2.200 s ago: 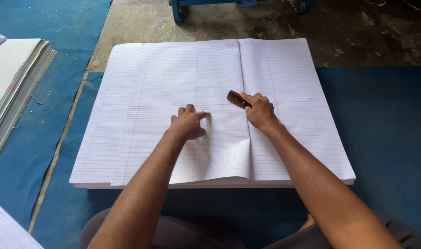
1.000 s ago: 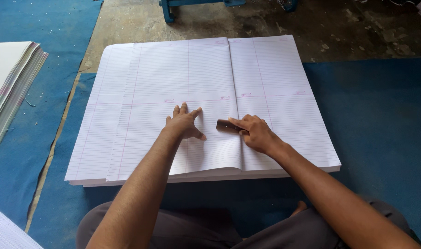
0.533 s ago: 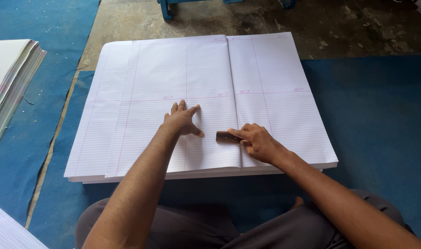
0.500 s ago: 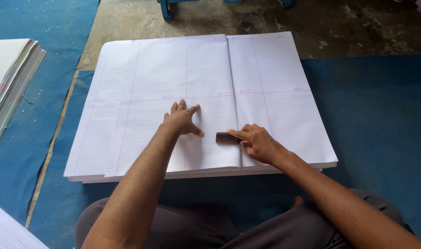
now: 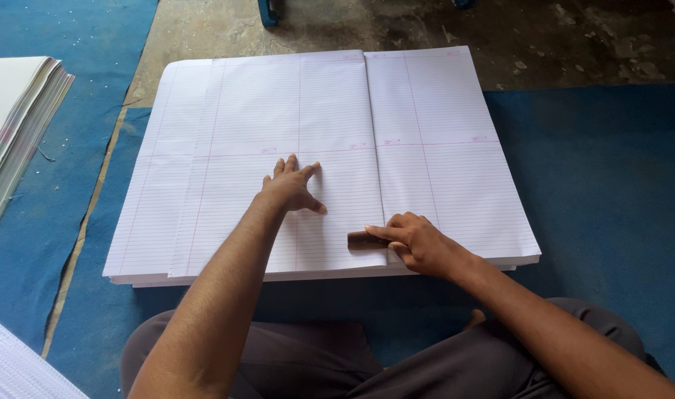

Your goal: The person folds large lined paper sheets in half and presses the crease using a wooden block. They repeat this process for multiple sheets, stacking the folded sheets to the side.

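One large stack of ruled paper [image 5: 441, 148] lies on the blue mat [image 5: 611, 170]; left hand [image 5: 289, 188] flat, fingers spread, atop it; right hand [image 5: 418, 242] clasps one brown wooden block [image 5: 363, 240] at the stack's near edge; two more paper piles left of it.

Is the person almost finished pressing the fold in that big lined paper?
Nearly, it seems. The top sheet already lies folded over the stack, its fold line running straight from the far edge. The left hand lies flat on it while the right hand presses a brown block on the fold, close to the near edge. Only that last short stretch looks left.
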